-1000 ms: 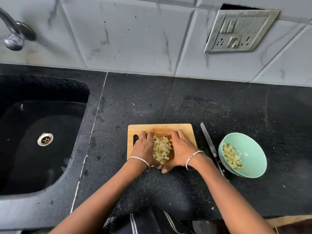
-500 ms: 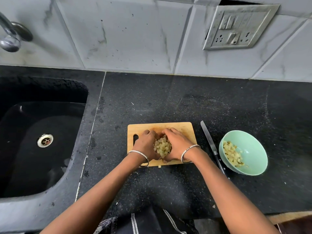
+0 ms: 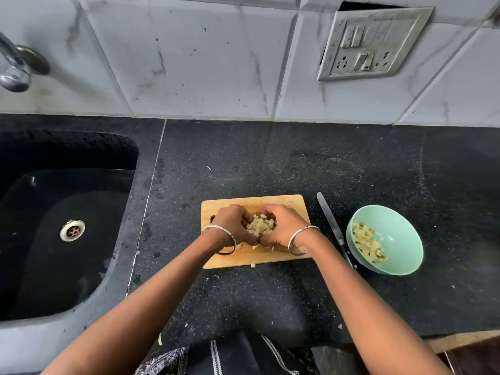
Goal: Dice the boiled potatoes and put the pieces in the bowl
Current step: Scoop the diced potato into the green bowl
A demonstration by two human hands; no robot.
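Between our left grip (image 3: 231, 224) and right grip (image 3: 284, 226), pale yellow dice (image 3: 259, 226); beneath, our tan board (image 3: 286, 202); rightward, mint bowl (image 3: 397, 239) on black speckled counter (image 3: 243, 163).

Hands (image 3: 285, 228) around potato pieces (image 3: 260, 226), perhaps aloft

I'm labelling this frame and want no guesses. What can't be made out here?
Head view only:
- Board centre: the left hand and right hand cover the cutting board, so any uncut potato there is hidden.
- Most of the potato pieces: hidden inside the cupped hands; no count possible.
- Handle of the knife: dark, barely separable from the black counter.
- The tap: cut off by the left edge.
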